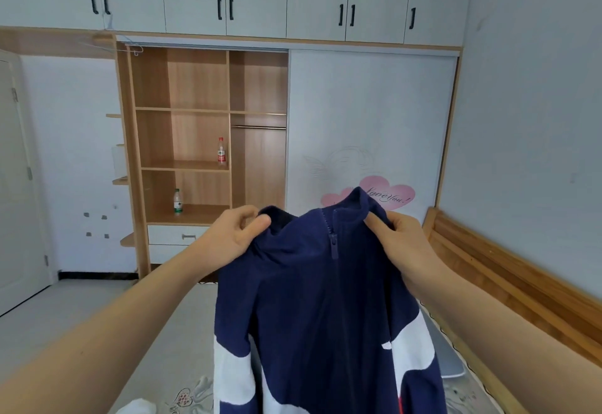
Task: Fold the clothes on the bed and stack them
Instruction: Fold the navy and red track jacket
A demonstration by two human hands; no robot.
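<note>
While the jacket hangs in the air over the bed, both hands have it up by the shoulders, so the navy front with its closed zip and white sleeve patches faces the camera. The left hand, at about 10 o'clock from the zip pull, has its thumb and fingers pinching the fabric just beside the collar. The right hand, around 2 o'clock, does the same, its fingers curled round the other collar edge. Down at 7 o'clock a bit of white cloth lies on the bed. A wooden bed rail runs along the wall at 3 o'clock. Further back at 11 o'clock sits the open wardrobe, with a red-label bottle on one shelf and a green-label bottle on the shelf below.
</note>
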